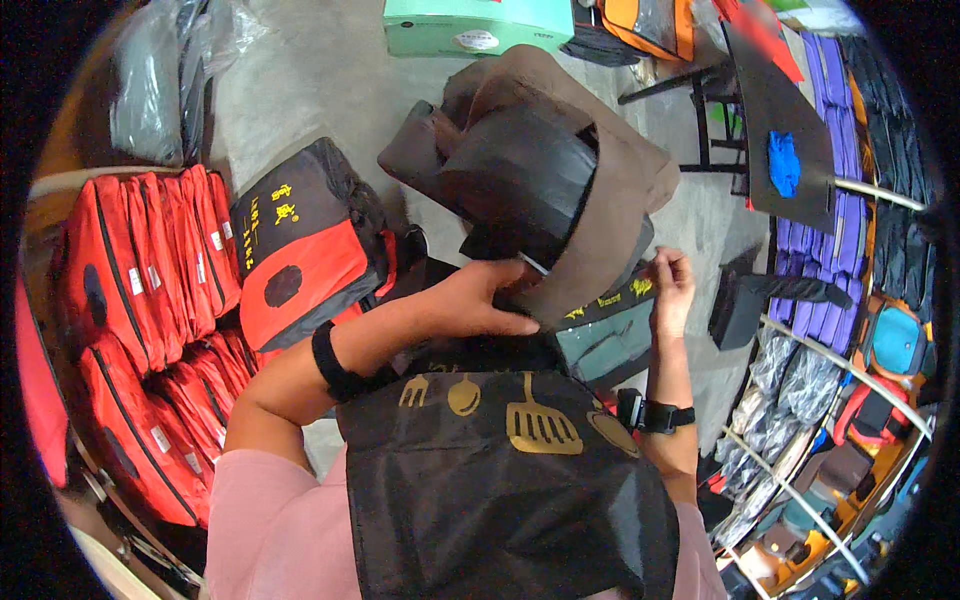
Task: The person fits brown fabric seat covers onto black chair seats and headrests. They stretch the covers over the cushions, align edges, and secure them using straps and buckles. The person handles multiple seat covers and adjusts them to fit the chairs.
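Observation:
My left hand [495,296] grips the near edge of a brown fabric bag [622,172], its thumb lying along the cloth. The bag is crumpled, and its shiny black inner side [525,176] faces up. Just right of the bag is my right hand [673,279], raised with curled fingers and thumb tip near the index finger. Whether something thin is pinched there cannot be seen. Below the brown cloth, between my hands, lies a grey-green and black bag [607,341] with yellow writing, partly hidden.
Left stand stacked red bags [142,262] and a black-and-red backpack [300,247]. A mint-green box [480,30] is on the concrete floor [315,67] ahead. To the right are a dark table [795,112] with a blue cloth [784,165], a black stool [735,307] and racks of purple bags [832,232].

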`<state>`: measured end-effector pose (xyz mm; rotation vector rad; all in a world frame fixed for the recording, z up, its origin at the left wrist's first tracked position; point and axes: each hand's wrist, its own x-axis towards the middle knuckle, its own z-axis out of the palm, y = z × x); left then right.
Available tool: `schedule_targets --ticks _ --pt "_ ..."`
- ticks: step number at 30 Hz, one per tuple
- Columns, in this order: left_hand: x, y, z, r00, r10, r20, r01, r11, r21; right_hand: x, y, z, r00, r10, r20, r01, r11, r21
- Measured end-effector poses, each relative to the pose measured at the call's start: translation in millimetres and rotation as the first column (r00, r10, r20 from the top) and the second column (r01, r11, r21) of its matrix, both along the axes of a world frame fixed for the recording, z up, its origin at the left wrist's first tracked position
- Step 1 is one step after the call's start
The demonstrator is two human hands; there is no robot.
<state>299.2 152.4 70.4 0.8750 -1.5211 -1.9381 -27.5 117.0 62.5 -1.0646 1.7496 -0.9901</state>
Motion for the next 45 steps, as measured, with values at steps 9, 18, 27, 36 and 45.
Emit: schedule_targets --ticks 9,18,27,36,45 --pt "15.1 42.7 -42.9 0.883 0.416 0.219 -0.465 0.841 0.276 25.8 -51.0 12.4 0.913 0.406 0.029 -0.399 0.907 -0.136" --pt "-3.5 110.6 0.2 0.516 0.840 0.164 -0.846 0.471 0.249 33.4 33.2 27.5 -0.036 0.995 -0.090 -0.999 -0.037 -0.008" --pt "20.5 99.6 4.2 0.482 0.876 0.032 -0.810 0.432 0.396 131.2 46.3 -66.5 0.260 0.792 -0.552 -0.881 0.429 0.200" --pt "39.8 103.0 28.5 0.625 0.777 -0.078 -0.716 0.610 0.340 143.9 58.6 -63.8 0.316 0.599 -0.736 -0.891 0.454 -0.014" --pt "33.2 81.0 140.9 0.822 0.444 -0.356 -0.416 0.896 0.158 146.6 42.4 -26.1 0.444 0.797 -0.408 -0.854 0.515 0.077"
